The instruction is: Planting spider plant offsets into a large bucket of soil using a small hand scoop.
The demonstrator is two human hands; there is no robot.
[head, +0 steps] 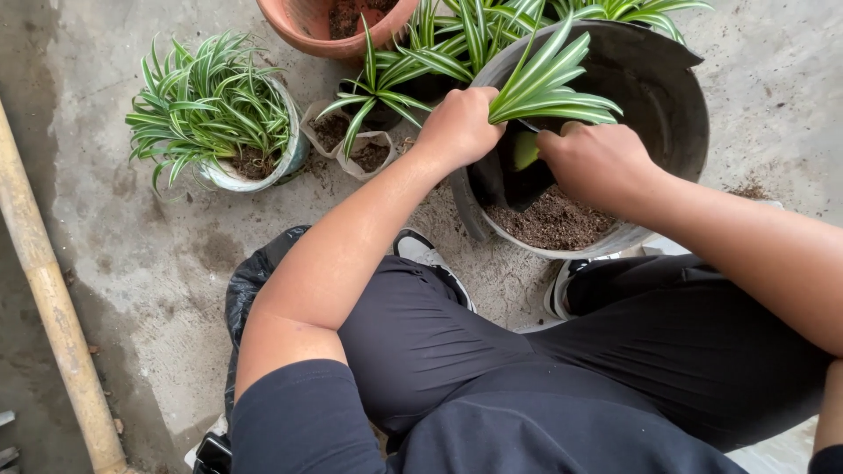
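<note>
- Open room: bare concrete floor (158, 263) at 8 to 9 o'clock; bamboo pole (53, 298) along the left edge.
- Left hand (458, 127): fingers closed around the base of a striped spider plant (549, 83), at the rim of a black bucket (659, 96).
- Right hand (597, 162): curled inside the bucket; grip cannot be told.
- Bucket: at 1 o'clock, tilted, dark soil (553, 219) inside.
- At 10 o'clock: potted spider plant (211, 105).

Both hands are in the big pot (667, 105), the left hand (458, 127) beside the right hand (597, 162), above the soil (553, 219). A small potted spider plant (215, 110) sits far left on the floor (158, 263), with two little soil bags (351, 145) between. A clay pot (307, 26) stands behind them.
</note>
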